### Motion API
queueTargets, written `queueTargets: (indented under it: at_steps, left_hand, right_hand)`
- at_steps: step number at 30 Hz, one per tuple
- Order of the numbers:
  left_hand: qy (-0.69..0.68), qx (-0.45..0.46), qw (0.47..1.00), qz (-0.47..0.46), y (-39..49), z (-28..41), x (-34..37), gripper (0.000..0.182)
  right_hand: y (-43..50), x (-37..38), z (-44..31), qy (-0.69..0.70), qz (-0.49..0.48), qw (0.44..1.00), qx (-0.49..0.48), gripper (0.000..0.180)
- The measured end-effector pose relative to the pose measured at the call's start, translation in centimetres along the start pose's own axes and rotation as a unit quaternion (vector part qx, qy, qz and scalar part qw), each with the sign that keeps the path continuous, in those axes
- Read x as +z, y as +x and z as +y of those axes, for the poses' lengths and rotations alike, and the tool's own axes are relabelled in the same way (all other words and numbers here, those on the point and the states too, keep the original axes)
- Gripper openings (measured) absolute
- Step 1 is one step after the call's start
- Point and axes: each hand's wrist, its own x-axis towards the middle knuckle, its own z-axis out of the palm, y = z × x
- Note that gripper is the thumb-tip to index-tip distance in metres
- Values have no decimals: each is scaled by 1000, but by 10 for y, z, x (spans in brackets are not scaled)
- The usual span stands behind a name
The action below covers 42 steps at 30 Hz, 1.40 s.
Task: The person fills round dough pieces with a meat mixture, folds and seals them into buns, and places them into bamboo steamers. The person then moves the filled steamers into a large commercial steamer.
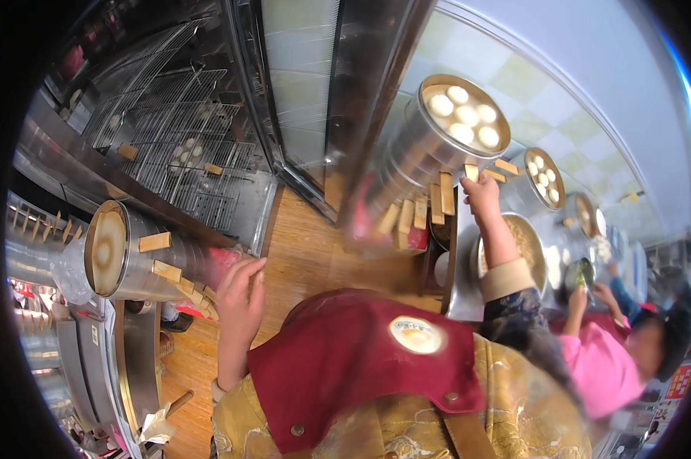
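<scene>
My right hand is closed on the wooden handle of the top steamer tray, which holds several white buns. That tray tops a tall stack of round metal steamer trays with wooden handles on the right. My left hand is raised, fingers loosely bent and apart, with nothing seen in it. It is beside a leaning-looking stack of metal steamer trays whose top tray has a bare cloth-like liner.
An open cabinet with wire racks holds trays of buns at the upper left; its glass door stands ajar. More bun trays and a large metal bowl of filling are at the right. A co-worker in pink works beyond my right arm.
</scene>
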Motion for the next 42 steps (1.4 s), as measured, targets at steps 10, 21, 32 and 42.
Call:
queueTargets:
  at_steps: [10,21,32,42]
  left_hand:
    - [71,-33,992,100,-12,-48,-51,25]
    - [207,55,894,394,162,-108,-185,109]
    - [144,29,843,517,173,-167,-177,58]
    - [533,36,729,429,122,-173,-196,46]
  right_hand:
    - [36,23,11,-92,-24,995,-32,33]
    - [-137,110,-14,-150,-124,947,-256,12]
    - [-30,615,98,-45,-470,861,-188,22]
    - [33,922,-31,-157,-439,847,-255,35]
